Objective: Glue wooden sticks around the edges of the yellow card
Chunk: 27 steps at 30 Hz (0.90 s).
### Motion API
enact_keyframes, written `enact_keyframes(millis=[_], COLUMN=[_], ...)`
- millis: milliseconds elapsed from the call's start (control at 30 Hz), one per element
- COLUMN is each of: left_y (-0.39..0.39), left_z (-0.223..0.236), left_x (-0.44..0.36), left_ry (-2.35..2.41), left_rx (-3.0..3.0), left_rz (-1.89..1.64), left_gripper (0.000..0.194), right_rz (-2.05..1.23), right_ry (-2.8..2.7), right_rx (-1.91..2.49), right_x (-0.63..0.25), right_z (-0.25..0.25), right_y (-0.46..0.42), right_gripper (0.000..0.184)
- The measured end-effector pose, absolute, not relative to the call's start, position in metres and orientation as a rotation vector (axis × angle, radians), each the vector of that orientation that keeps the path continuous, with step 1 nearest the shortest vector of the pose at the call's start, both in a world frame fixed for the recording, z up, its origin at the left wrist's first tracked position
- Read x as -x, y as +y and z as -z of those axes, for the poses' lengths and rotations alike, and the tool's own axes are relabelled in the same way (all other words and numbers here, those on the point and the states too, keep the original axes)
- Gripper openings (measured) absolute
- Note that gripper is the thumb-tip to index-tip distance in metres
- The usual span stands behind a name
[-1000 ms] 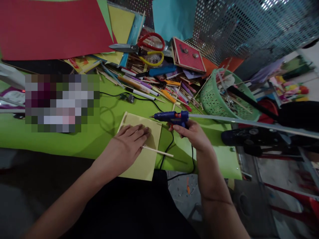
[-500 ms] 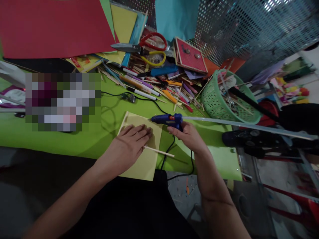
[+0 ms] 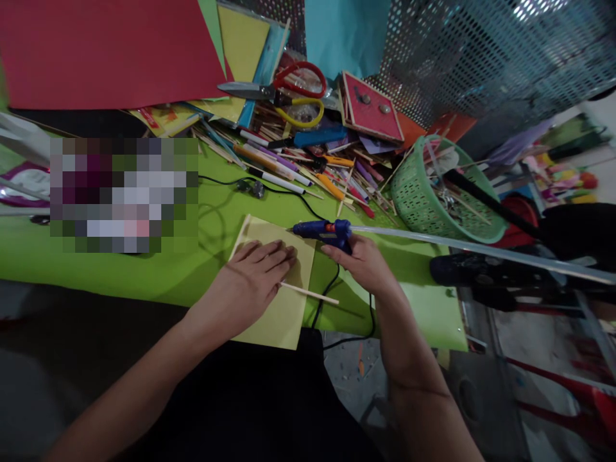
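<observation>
My left hand (image 3: 250, 276) lies with its fingers flat across a sheet of yellow paper (image 3: 276, 327). A thin wooden stick (image 3: 312, 294) juts out to the right from between its thumb and forefinger, raised slightly and casting a shadow; the stick's other end is hidden under the hand. In my right hand (image 3: 363, 260) is a blue hot glue gun (image 3: 320, 230), its nozzle pointing left just above the paper's upper part, near my left fingertips. A long clear glue stick (image 3: 457, 245) runs out of the gun's back.
Behind the paper lies a heap of pens and sticks (image 3: 289, 163), with red-and-yellow scissors (image 3: 293, 96) on top. A green basket (image 3: 428, 192) stands to the right. The gun's black cord (image 3: 372, 314) loops over the green table's front edge (image 3: 409, 333). Red card (image 3: 110, 58) is at the back left.
The view has shifted very slightly. Both hands, the glue gun and the stick keep the same places relative to the paper.
</observation>
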<state>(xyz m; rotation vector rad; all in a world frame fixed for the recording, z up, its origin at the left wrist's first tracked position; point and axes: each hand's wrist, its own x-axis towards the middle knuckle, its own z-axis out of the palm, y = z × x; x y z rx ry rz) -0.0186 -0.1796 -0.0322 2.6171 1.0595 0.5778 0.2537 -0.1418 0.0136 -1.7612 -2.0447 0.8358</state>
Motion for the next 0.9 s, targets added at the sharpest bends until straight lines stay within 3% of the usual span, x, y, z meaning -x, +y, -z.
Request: enact_keyframes(millis=[900], left_y=[-0.1803], left_z=[0.0333], left_x=[0.0183], left_ry=[1.059], left_rx=[-2.595], left_rz=[-0.614], left_gripper=[0.047], right_rz=[-0.815], right_ry=[-2.041], right_rx=[1.776], right_x=[-0.2553], right_z=[-0.0138], right_y=[-0.1419], right_gripper=[0.042])
